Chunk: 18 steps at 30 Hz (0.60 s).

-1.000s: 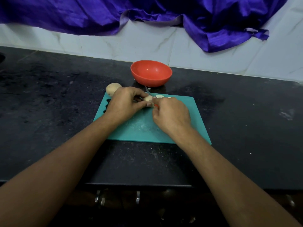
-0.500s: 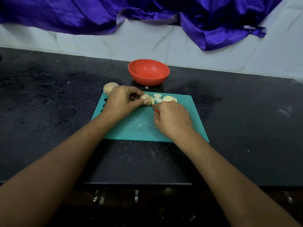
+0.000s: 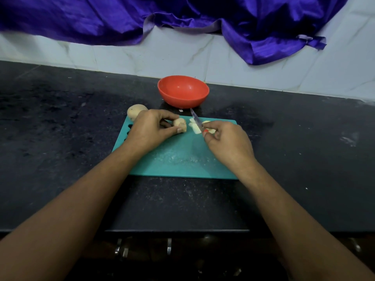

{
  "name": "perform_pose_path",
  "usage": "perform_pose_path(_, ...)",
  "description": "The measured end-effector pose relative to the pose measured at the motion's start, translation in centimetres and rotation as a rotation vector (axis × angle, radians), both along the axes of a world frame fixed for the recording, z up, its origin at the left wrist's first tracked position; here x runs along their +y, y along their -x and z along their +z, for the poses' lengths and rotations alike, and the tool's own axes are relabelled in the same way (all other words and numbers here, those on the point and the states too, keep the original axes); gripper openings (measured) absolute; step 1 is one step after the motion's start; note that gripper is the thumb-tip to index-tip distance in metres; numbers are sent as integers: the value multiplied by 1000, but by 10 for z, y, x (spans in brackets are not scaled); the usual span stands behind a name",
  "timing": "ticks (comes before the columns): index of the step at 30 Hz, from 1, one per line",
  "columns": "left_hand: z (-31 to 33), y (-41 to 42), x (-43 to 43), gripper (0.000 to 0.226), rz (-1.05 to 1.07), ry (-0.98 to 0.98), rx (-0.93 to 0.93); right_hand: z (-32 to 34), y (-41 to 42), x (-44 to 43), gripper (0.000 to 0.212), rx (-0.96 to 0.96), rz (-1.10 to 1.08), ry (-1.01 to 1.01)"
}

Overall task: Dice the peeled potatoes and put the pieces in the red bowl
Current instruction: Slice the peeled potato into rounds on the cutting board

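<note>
On the teal cutting board (image 3: 178, 159) my left hand (image 3: 151, 131) pinches a partly cut potato (image 3: 180, 125) between thumb and fingers. My right hand (image 3: 227, 142) grips a small knife (image 3: 196, 122) with a red handle; its blade points away towards the bowl and lies over several pale potato slices (image 3: 193, 127) at the board's far edge. A whole potato (image 3: 136, 110) lies off the board's far left corner, partly hidden by my left hand. The red bowl (image 3: 183, 91) stands just beyond the board, with nothing visible inside.
The board lies on a dark stone counter (image 3: 60, 138) backed by a white tiled wall (image 3: 203, 57). Purple cloth (image 3: 182, 15) hangs over the wall's top. A small white scrap (image 3: 181, 111) lies in front of the bowl. Drawer handles (image 3: 168, 248) show below the counter's front edge.
My hands have drawn apart: the right hand moved right with the knife, exposing the blade and the slices. The left hand stays on the remaining potato piece.
</note>
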<state>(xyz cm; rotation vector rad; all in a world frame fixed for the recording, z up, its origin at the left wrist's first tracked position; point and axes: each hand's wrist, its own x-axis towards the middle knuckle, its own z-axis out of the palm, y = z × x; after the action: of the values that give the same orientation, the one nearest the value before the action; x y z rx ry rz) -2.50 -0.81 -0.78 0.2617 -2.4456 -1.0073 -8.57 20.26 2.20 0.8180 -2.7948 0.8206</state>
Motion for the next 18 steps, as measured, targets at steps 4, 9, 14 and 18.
perform_pose_path(4, 0, -1, 0, 38, -14, 4, 13, 13, 2, -1, 32, 30, 3, 3)
perform_pose_path(9, -1, 0, -1, 35, -17, -11, 39, 20, -3, -10, 32, 39, 47, 17)
perform_pose_path(14, -2, 0, 1, 28, -28, -7, 51, 24, -15, -24, 34, 112, 77, -75)
perform_pose_path(18, 0, -2, 1, 27, -36, 11, 56, 24, -20, -32, 34, 184, 76, -141)
